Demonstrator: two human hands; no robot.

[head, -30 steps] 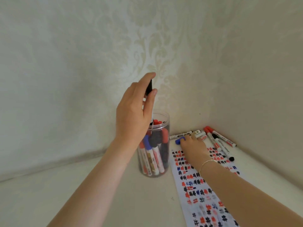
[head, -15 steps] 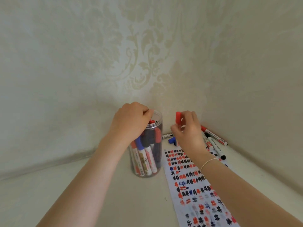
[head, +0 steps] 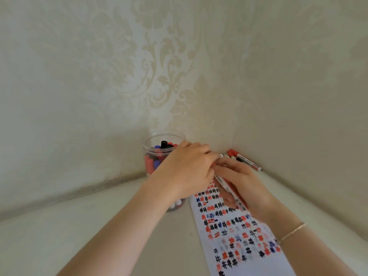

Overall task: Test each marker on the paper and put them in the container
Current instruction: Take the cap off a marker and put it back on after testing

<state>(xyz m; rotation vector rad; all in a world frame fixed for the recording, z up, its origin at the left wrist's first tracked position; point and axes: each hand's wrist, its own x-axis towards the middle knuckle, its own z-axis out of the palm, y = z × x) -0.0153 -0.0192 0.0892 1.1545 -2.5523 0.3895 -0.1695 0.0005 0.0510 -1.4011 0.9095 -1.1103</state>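
Both hands [head: 211, 172] now meet beside marker-filled container [head: 152, 154].

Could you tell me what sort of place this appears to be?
Probably a room corner at home: cream damask-patterned wallpaper meets above a plain white tabletop, which carries a clear plastic jar of markers and a white paper strip of test marks.

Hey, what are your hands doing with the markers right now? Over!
Both hands, left and right, on one marker over the paper. Jar holds many. Nothing blocking.
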